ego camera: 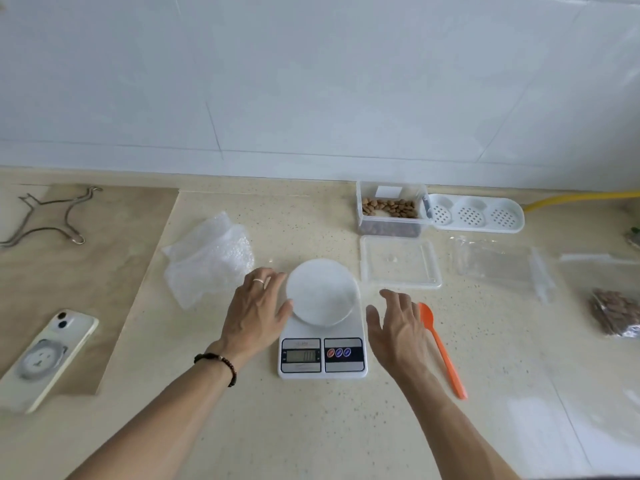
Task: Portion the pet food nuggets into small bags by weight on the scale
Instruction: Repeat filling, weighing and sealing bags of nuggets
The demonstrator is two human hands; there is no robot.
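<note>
Scale [322,341]: white, at the centre of the beige counter [311,427]; its round platter [322,292] is bare and the display digits are too blurred to read.
Left hand [258,308]: at 9 o'clock of the platter, fingers straight and spread, thumb touching the platter's rim; it holds nothing. A ring and a dark bead bracelet [218,365] show.
Right hand [398,327]: at 3 o'clock of the scale, fingers loosely spread and holding nothing; whether it rests on the counter or hangs above it I cannot tell.
Orange spoon [441,351]: flat on the counter just right of the right hand, which hides part of its bowl's left edge.
Nuggets [389,207]: brown, in a clear tub [391,209] at 1 o'clock of the scale, against the wall.
Tub lid [400,262]: clear, flat, at 2 o'clock, in front of the tub.
White tray [476,213]: three perforated wells, just right of the tub.
Empty bags [502,268]: clear, at 3 o'clock; their outlines are faint and their count is unclear.
Filled bag [616,315]: holds nuggets, cut off by the right edge.
Bubble wrap [207,258]: crumpled, at 10 o'clock.
Phone [48,358]: face down, at 9 o'clock, far left.
Wire rack [48,216]: bent metal, at 10 o'clock, partly cut off.
Yellow hose [581,197]: along the wall at 2 o'clock, running out of view.
</note>
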